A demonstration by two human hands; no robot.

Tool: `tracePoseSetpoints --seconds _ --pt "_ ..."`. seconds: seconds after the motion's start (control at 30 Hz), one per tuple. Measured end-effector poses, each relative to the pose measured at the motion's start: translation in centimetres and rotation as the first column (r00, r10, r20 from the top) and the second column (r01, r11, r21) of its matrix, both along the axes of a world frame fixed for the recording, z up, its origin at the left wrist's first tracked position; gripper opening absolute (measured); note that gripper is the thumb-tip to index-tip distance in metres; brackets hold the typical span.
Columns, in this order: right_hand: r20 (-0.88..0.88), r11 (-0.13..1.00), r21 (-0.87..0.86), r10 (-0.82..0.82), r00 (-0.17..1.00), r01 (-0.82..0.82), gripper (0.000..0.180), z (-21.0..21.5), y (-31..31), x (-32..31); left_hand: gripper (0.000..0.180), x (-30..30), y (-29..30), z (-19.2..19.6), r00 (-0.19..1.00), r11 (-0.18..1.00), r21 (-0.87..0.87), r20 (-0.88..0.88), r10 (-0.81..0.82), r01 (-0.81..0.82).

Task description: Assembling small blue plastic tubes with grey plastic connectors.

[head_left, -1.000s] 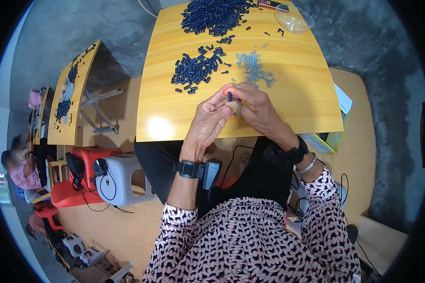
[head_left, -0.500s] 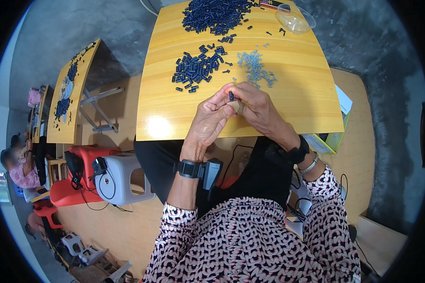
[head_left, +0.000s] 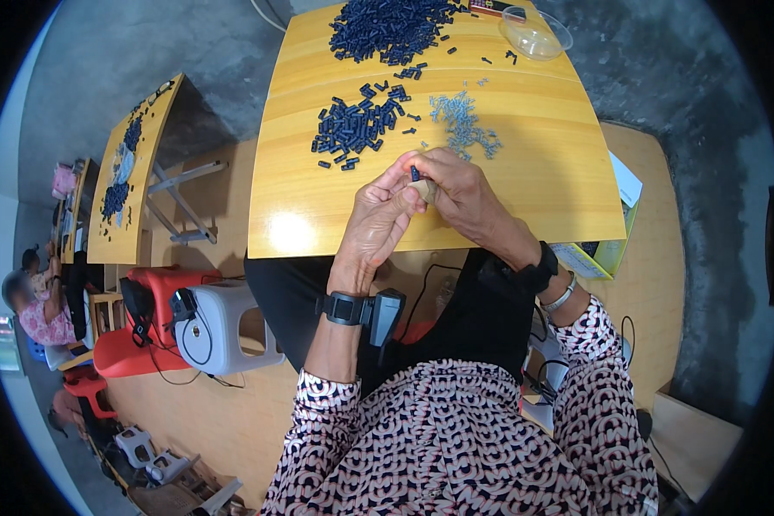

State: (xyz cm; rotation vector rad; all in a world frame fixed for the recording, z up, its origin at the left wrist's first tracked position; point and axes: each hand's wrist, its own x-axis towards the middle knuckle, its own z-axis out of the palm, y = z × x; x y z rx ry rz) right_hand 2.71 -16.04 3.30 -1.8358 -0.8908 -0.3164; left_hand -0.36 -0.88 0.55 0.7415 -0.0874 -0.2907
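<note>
My left hand [head_left: 377, 222] and my right hand [head_left: 461, 191] meet over the near part of a yellow wooden table [head_left: 318, 206]. Together their fingertips pinch a small dark blue plastic piece [head_left: 415, 173], held upright between them. Just beyond the hands lies a small heap of dark blue pieces [head_left: 354, 125] and a scatter of small pale metal parts [head_left: 462, 124]. A bigger pile of dark blue pieces [head_left: 389, 26] lies at the table's far edge. Both wrists wear black bands.
A clear plastic bowl [head_left: 535, 33] stands at the far right corner. A second yellow table [head_left: 129, 172] with dark pieces stands to the left, a grey stool [head_left: 224, 327] and red chairs [head_left: 138, 344] beside me, a seated person [head_left: 34, 301] at far left. A cardboard box [head_left: 606, 249] sits right.
</note>
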Motion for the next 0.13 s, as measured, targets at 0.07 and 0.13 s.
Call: tracePoseSetpoints --seconds 0.07,0.13 --pt "0.001 1.0 -0.006 -0.013 1.0 0.013 0.017 0.05 -0.17 -0.03 0.053 -0.02 -0.18 0.13 1.0 0.999 0.046 -0.007 0.001 0.0" --pt "0.019 1.0 -0.013 -0.022 1.0 0.022 0.018 0.03 -0.16 -0.04 0.052 -0.03 -0.05 0.03 1.0 1.0 0.011 -0.003 -0.004 0.004"
